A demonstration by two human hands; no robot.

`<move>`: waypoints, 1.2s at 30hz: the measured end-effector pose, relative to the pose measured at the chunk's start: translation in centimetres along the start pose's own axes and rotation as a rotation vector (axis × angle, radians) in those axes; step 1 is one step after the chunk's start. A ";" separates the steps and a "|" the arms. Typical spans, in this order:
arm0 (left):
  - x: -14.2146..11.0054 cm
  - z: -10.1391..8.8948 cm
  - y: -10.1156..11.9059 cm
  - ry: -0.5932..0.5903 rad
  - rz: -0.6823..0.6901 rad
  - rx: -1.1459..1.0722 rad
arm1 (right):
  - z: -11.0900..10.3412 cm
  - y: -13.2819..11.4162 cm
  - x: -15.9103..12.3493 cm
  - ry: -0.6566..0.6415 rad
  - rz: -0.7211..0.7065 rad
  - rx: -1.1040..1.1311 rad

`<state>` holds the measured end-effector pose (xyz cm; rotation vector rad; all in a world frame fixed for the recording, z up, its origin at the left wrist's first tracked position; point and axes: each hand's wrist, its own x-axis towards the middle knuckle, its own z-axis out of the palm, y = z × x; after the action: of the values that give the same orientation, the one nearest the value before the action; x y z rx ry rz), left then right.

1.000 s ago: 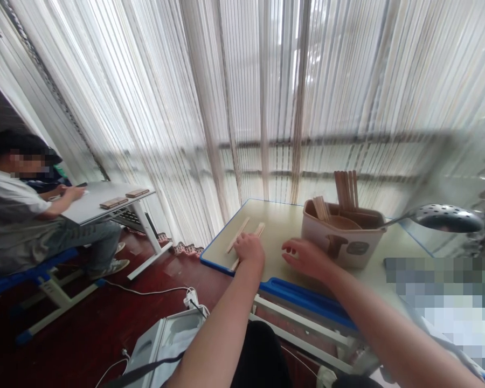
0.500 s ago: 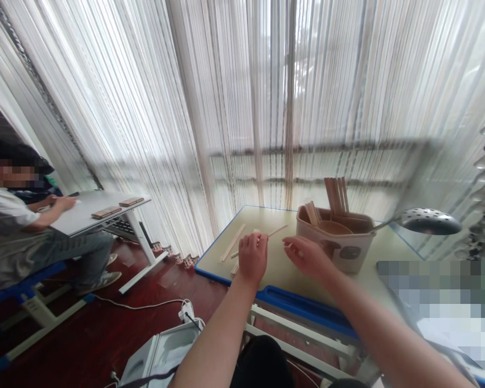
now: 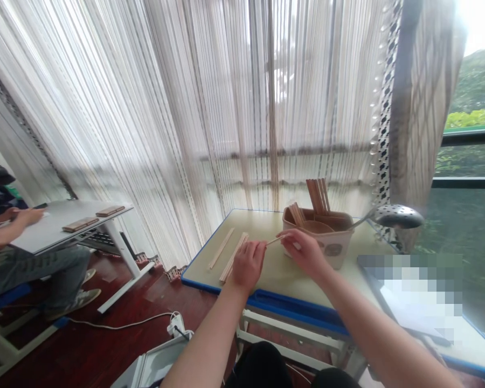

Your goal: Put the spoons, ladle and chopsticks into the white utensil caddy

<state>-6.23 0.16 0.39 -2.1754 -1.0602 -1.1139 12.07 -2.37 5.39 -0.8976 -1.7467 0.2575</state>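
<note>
My left hand [image 3: 246, 265] and my right hand [image 3: 305, 251] hover over a pale desk with a blue rim [image 3: 291, 308]. Between them they hold one thin wooden stick [image 3: 275, 240], fingers pinched on each end, just above the desktop. Several more wooden sticks [image 3: 231, 255] lie flat on the desk to the left of my left hand. A beige tub [image 3: 331, 245] right behind my right hand holds more upright sticks [image 3: 317, 195] and wooden pieces.
A metal lamp head [image 3: 396, 216] reaches over the desk's right side. A blurred sheet lies at the desk's right. Striped curtains [image 3: 210, 108] hang behind. At far left another person [image 3: 8, 237] sits at a white table. A white box and cable lie on the red floor.
My left hand lifted one stick from the pile and my right hand took its other end. My view has swung to the right, showing the window.
</note>
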 end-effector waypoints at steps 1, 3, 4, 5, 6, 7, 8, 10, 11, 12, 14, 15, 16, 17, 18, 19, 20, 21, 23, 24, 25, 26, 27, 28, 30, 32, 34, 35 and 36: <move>0.1 0.1 0.0 -0.018 -0.025 -0.007 | -0.1 0.0 0.0 0.022 0.000 0.012; 0.3 0.3 0.0 -0.050 -0.076 -0.021 | -0.3 0.2 0.1 0.112 0.002 0.076; 0.3 0.4 0.0 -0.069 -0.091 -0.027 | -0.5 0.3 0.2 0.162 0.009 0.127; 0.4 0.4 0.0 -0.089 -0.093 -0.035 | -0.6 0.4 0.3 0.201 0.021 0.181; 0.4 0.4 0.0 -0.109 -0.086 -0.043 | -0.7 0.5 0.4 0.231 0.038 0.230; 0.4 0.5 0.0 -0.128 -0.072 -0.053 | -0.9 0.4 0.4 0.249 0.056 0.268; 0.4 0.5 0.0 -0.143 -0.058 -0.065 | -1.0 0.4 0.5 0.254 0.074 0.297; 0.4 0.4 0.1 -0.159 -0.040 -0.094 | -1.3 0.2 0.6 0.221 0.092 0.342; 0.4 0.4 0.1 -0.164 -0.036 -0.110 | -1.3 0.0 0.6 0.187 0.097 0.359; 0.4 0.3 0.1 -0.167 -0.033 -0.125 | -1.3 0.0 0.5 0.144 0.103 0.369; 0.4 0.2 0.2 -0.167 -0.031 -0.156 | -1.1 -0.1 0.5 0.059 0.120 0.360; 0.4 0.2 0.2 -0.164 -0.030 -0.171 | -1.0 -0.1 0.5 0.032 0.126 0.343; 0.4 0.2 0.2 -0.159 -0.028 -0.185 | -0.9 -0.1 0.5 0.018 0.129 0.320; 0.3 0.2 0.2 -0.152 -0.028 -0.199 | -0.9 -0.2 0.5 0.019 0.124 0.296; 0.3 0.2 0.2 -0.145 -0.032 -0.211 | -1.0 -0.3 0.5 0.033 0.111 0.270; 0.2 0.3 0.1 -0.138 -0.039 -0.220 | -1.2 -0.4 0.6 0.061 0.094 0.245; 0.2 0.4 0.1 -0.132 -0.050 -0.222 | -1.5 -0.5 0.7 0.111 0.070 0.229; 0.1 0.5 0.1 -0.131 -0.065 -0.221 | -2.1 -0.7 0.9 0.187 0.042 0.224; 0.1 0.7 0.0 -0.134 -0.096 -0.215 | -3.4 -0.8 1.3 0.414 -0.023 0.240; 0.2 0.9 0.0 -0.138 -0.107 -0.214 | -4.2 -0.8 1.5 0.542 -0.055 0.248; 0.2 1.0 -0.1 -0.141 -0.113 -0.218 | -5.1 -0.7 1.7 0.663 -0.083 0.249; 0.3 1.1 0.0 -0.145 -0.119 -0.223 | -5.9 -0.6 1.9 0.756 -0.102 0.242; 0.4 1.2 0.0 -0.145 -0.123 -0.227 | -6.6 -0.5 2.1 0.823 -0.114 0.227; 0.5 1.2 0.1 -0.147 -0.128 -0.228 | -7.3 -0.3 2.2 0.869 -0.120 0.211; 0.7 1.4 0.2 -0.151 -0.137 -0.223 | -8.2 -0.1 2.3 0.921 -0.128 0.186; 0.8 1.5 0.3 -0.154 -0.140 -0.213 | -8.7 -0.1 2.3 0.944 -0.137 0.160; 0.8 1.6 0.4 -0.159 -0.140 -0.198 | -8.9 -0.2 2.3 0.944 -0.151 0.118; 0.9 1.6 0.5 -0.162 -0.140 -0.191 | -8.9 -0.3 2.2 0.944 -0.163 0.096; 0.9 1.6 0.6 -0.166 -0.140 -0.187 | -8.9 -0.4 2.2 0.951 -0.175 0.077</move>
<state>-4.72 1.30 0.20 -2.4063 -1.2410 -1.1506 19.60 -3.43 10.51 -0.6389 -0.9067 -0.2023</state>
